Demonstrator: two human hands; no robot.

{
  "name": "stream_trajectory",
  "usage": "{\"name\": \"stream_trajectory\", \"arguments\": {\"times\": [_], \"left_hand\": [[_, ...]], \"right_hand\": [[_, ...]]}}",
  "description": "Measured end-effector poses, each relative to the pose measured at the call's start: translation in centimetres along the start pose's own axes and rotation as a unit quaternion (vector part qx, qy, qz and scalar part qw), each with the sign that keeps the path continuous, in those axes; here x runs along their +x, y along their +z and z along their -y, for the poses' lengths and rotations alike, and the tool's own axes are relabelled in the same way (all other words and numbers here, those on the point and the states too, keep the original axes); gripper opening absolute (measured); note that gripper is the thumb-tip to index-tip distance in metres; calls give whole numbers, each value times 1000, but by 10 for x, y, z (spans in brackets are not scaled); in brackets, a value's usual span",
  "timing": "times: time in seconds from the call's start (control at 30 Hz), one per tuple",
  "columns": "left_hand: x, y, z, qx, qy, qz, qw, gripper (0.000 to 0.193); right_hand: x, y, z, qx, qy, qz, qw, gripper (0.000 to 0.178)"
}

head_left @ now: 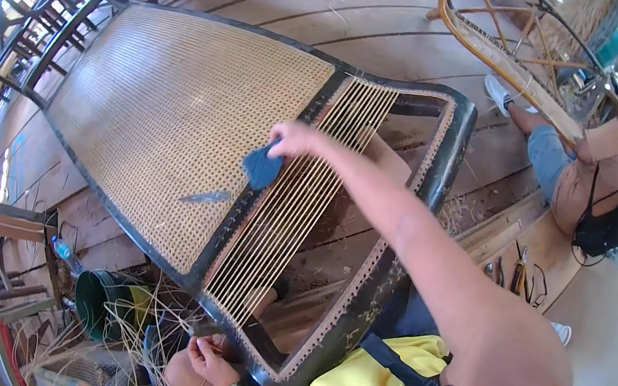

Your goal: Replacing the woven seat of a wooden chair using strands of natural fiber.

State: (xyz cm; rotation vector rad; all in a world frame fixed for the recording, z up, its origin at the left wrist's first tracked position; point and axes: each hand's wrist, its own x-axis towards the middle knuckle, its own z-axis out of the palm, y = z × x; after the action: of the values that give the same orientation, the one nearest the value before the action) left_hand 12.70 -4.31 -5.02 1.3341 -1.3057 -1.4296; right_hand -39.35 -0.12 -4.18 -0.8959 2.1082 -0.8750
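A long black-framed chair panel (213,246) lies across in front of me, its far-left section covered with woven cane (188,81). Parallel cane strands (267,243) span part of the near opening, whose rim has a row of small holes. My right hand (293,141) reaches over the strands and is closed on a dark blue cloth (261,166) above the crossbar. A grey, pointed flat thing (205,197) lies on the weave. My left hand (210,362), with a wristwatch, is pinched closed beside the frame's lower corner; what its fingers hold is too small to make out.
Loose cane strands (135,336) spill around a dark green bucket (99,305) at lower left, near a plastic bottle (64,253). Pliers (519,271) and other hand tools lie at right. Another person (606,171) sits at far right beside a curved wooden frame (505,62). Chair frames (49,23) crowd the far left.
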Motion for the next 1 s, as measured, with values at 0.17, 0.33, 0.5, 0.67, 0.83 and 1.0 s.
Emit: {"name": "stream_trajectory", "arguments": {"times": [0.17,0.33,0.5,0.67,0.83,1.0], "left_hand": [[19,-10,23,64,-47,1,997,26],[30,0,5,-59,-38,-81,994,25],[61,5,-21,-65,-76,-77,992,24],[78,13,-55,-10,-4,-61,998,22],[83,-15,-99,-34,80,-69,994,21],[77,32,-178,26,159,-112,981,26]], "right_hand": [[11,-148,-130,155,96,-72,981,38],[20,-242,-181,198,123,-254,939,31],[24,-258,-176,364,60,-284,885,22],[44,-235,-181,287,110,-148,940,29],[47,-195,-147,-151,167,-377,898,56],[-13,-158,-76,-56,156,-480,862,56]]}}
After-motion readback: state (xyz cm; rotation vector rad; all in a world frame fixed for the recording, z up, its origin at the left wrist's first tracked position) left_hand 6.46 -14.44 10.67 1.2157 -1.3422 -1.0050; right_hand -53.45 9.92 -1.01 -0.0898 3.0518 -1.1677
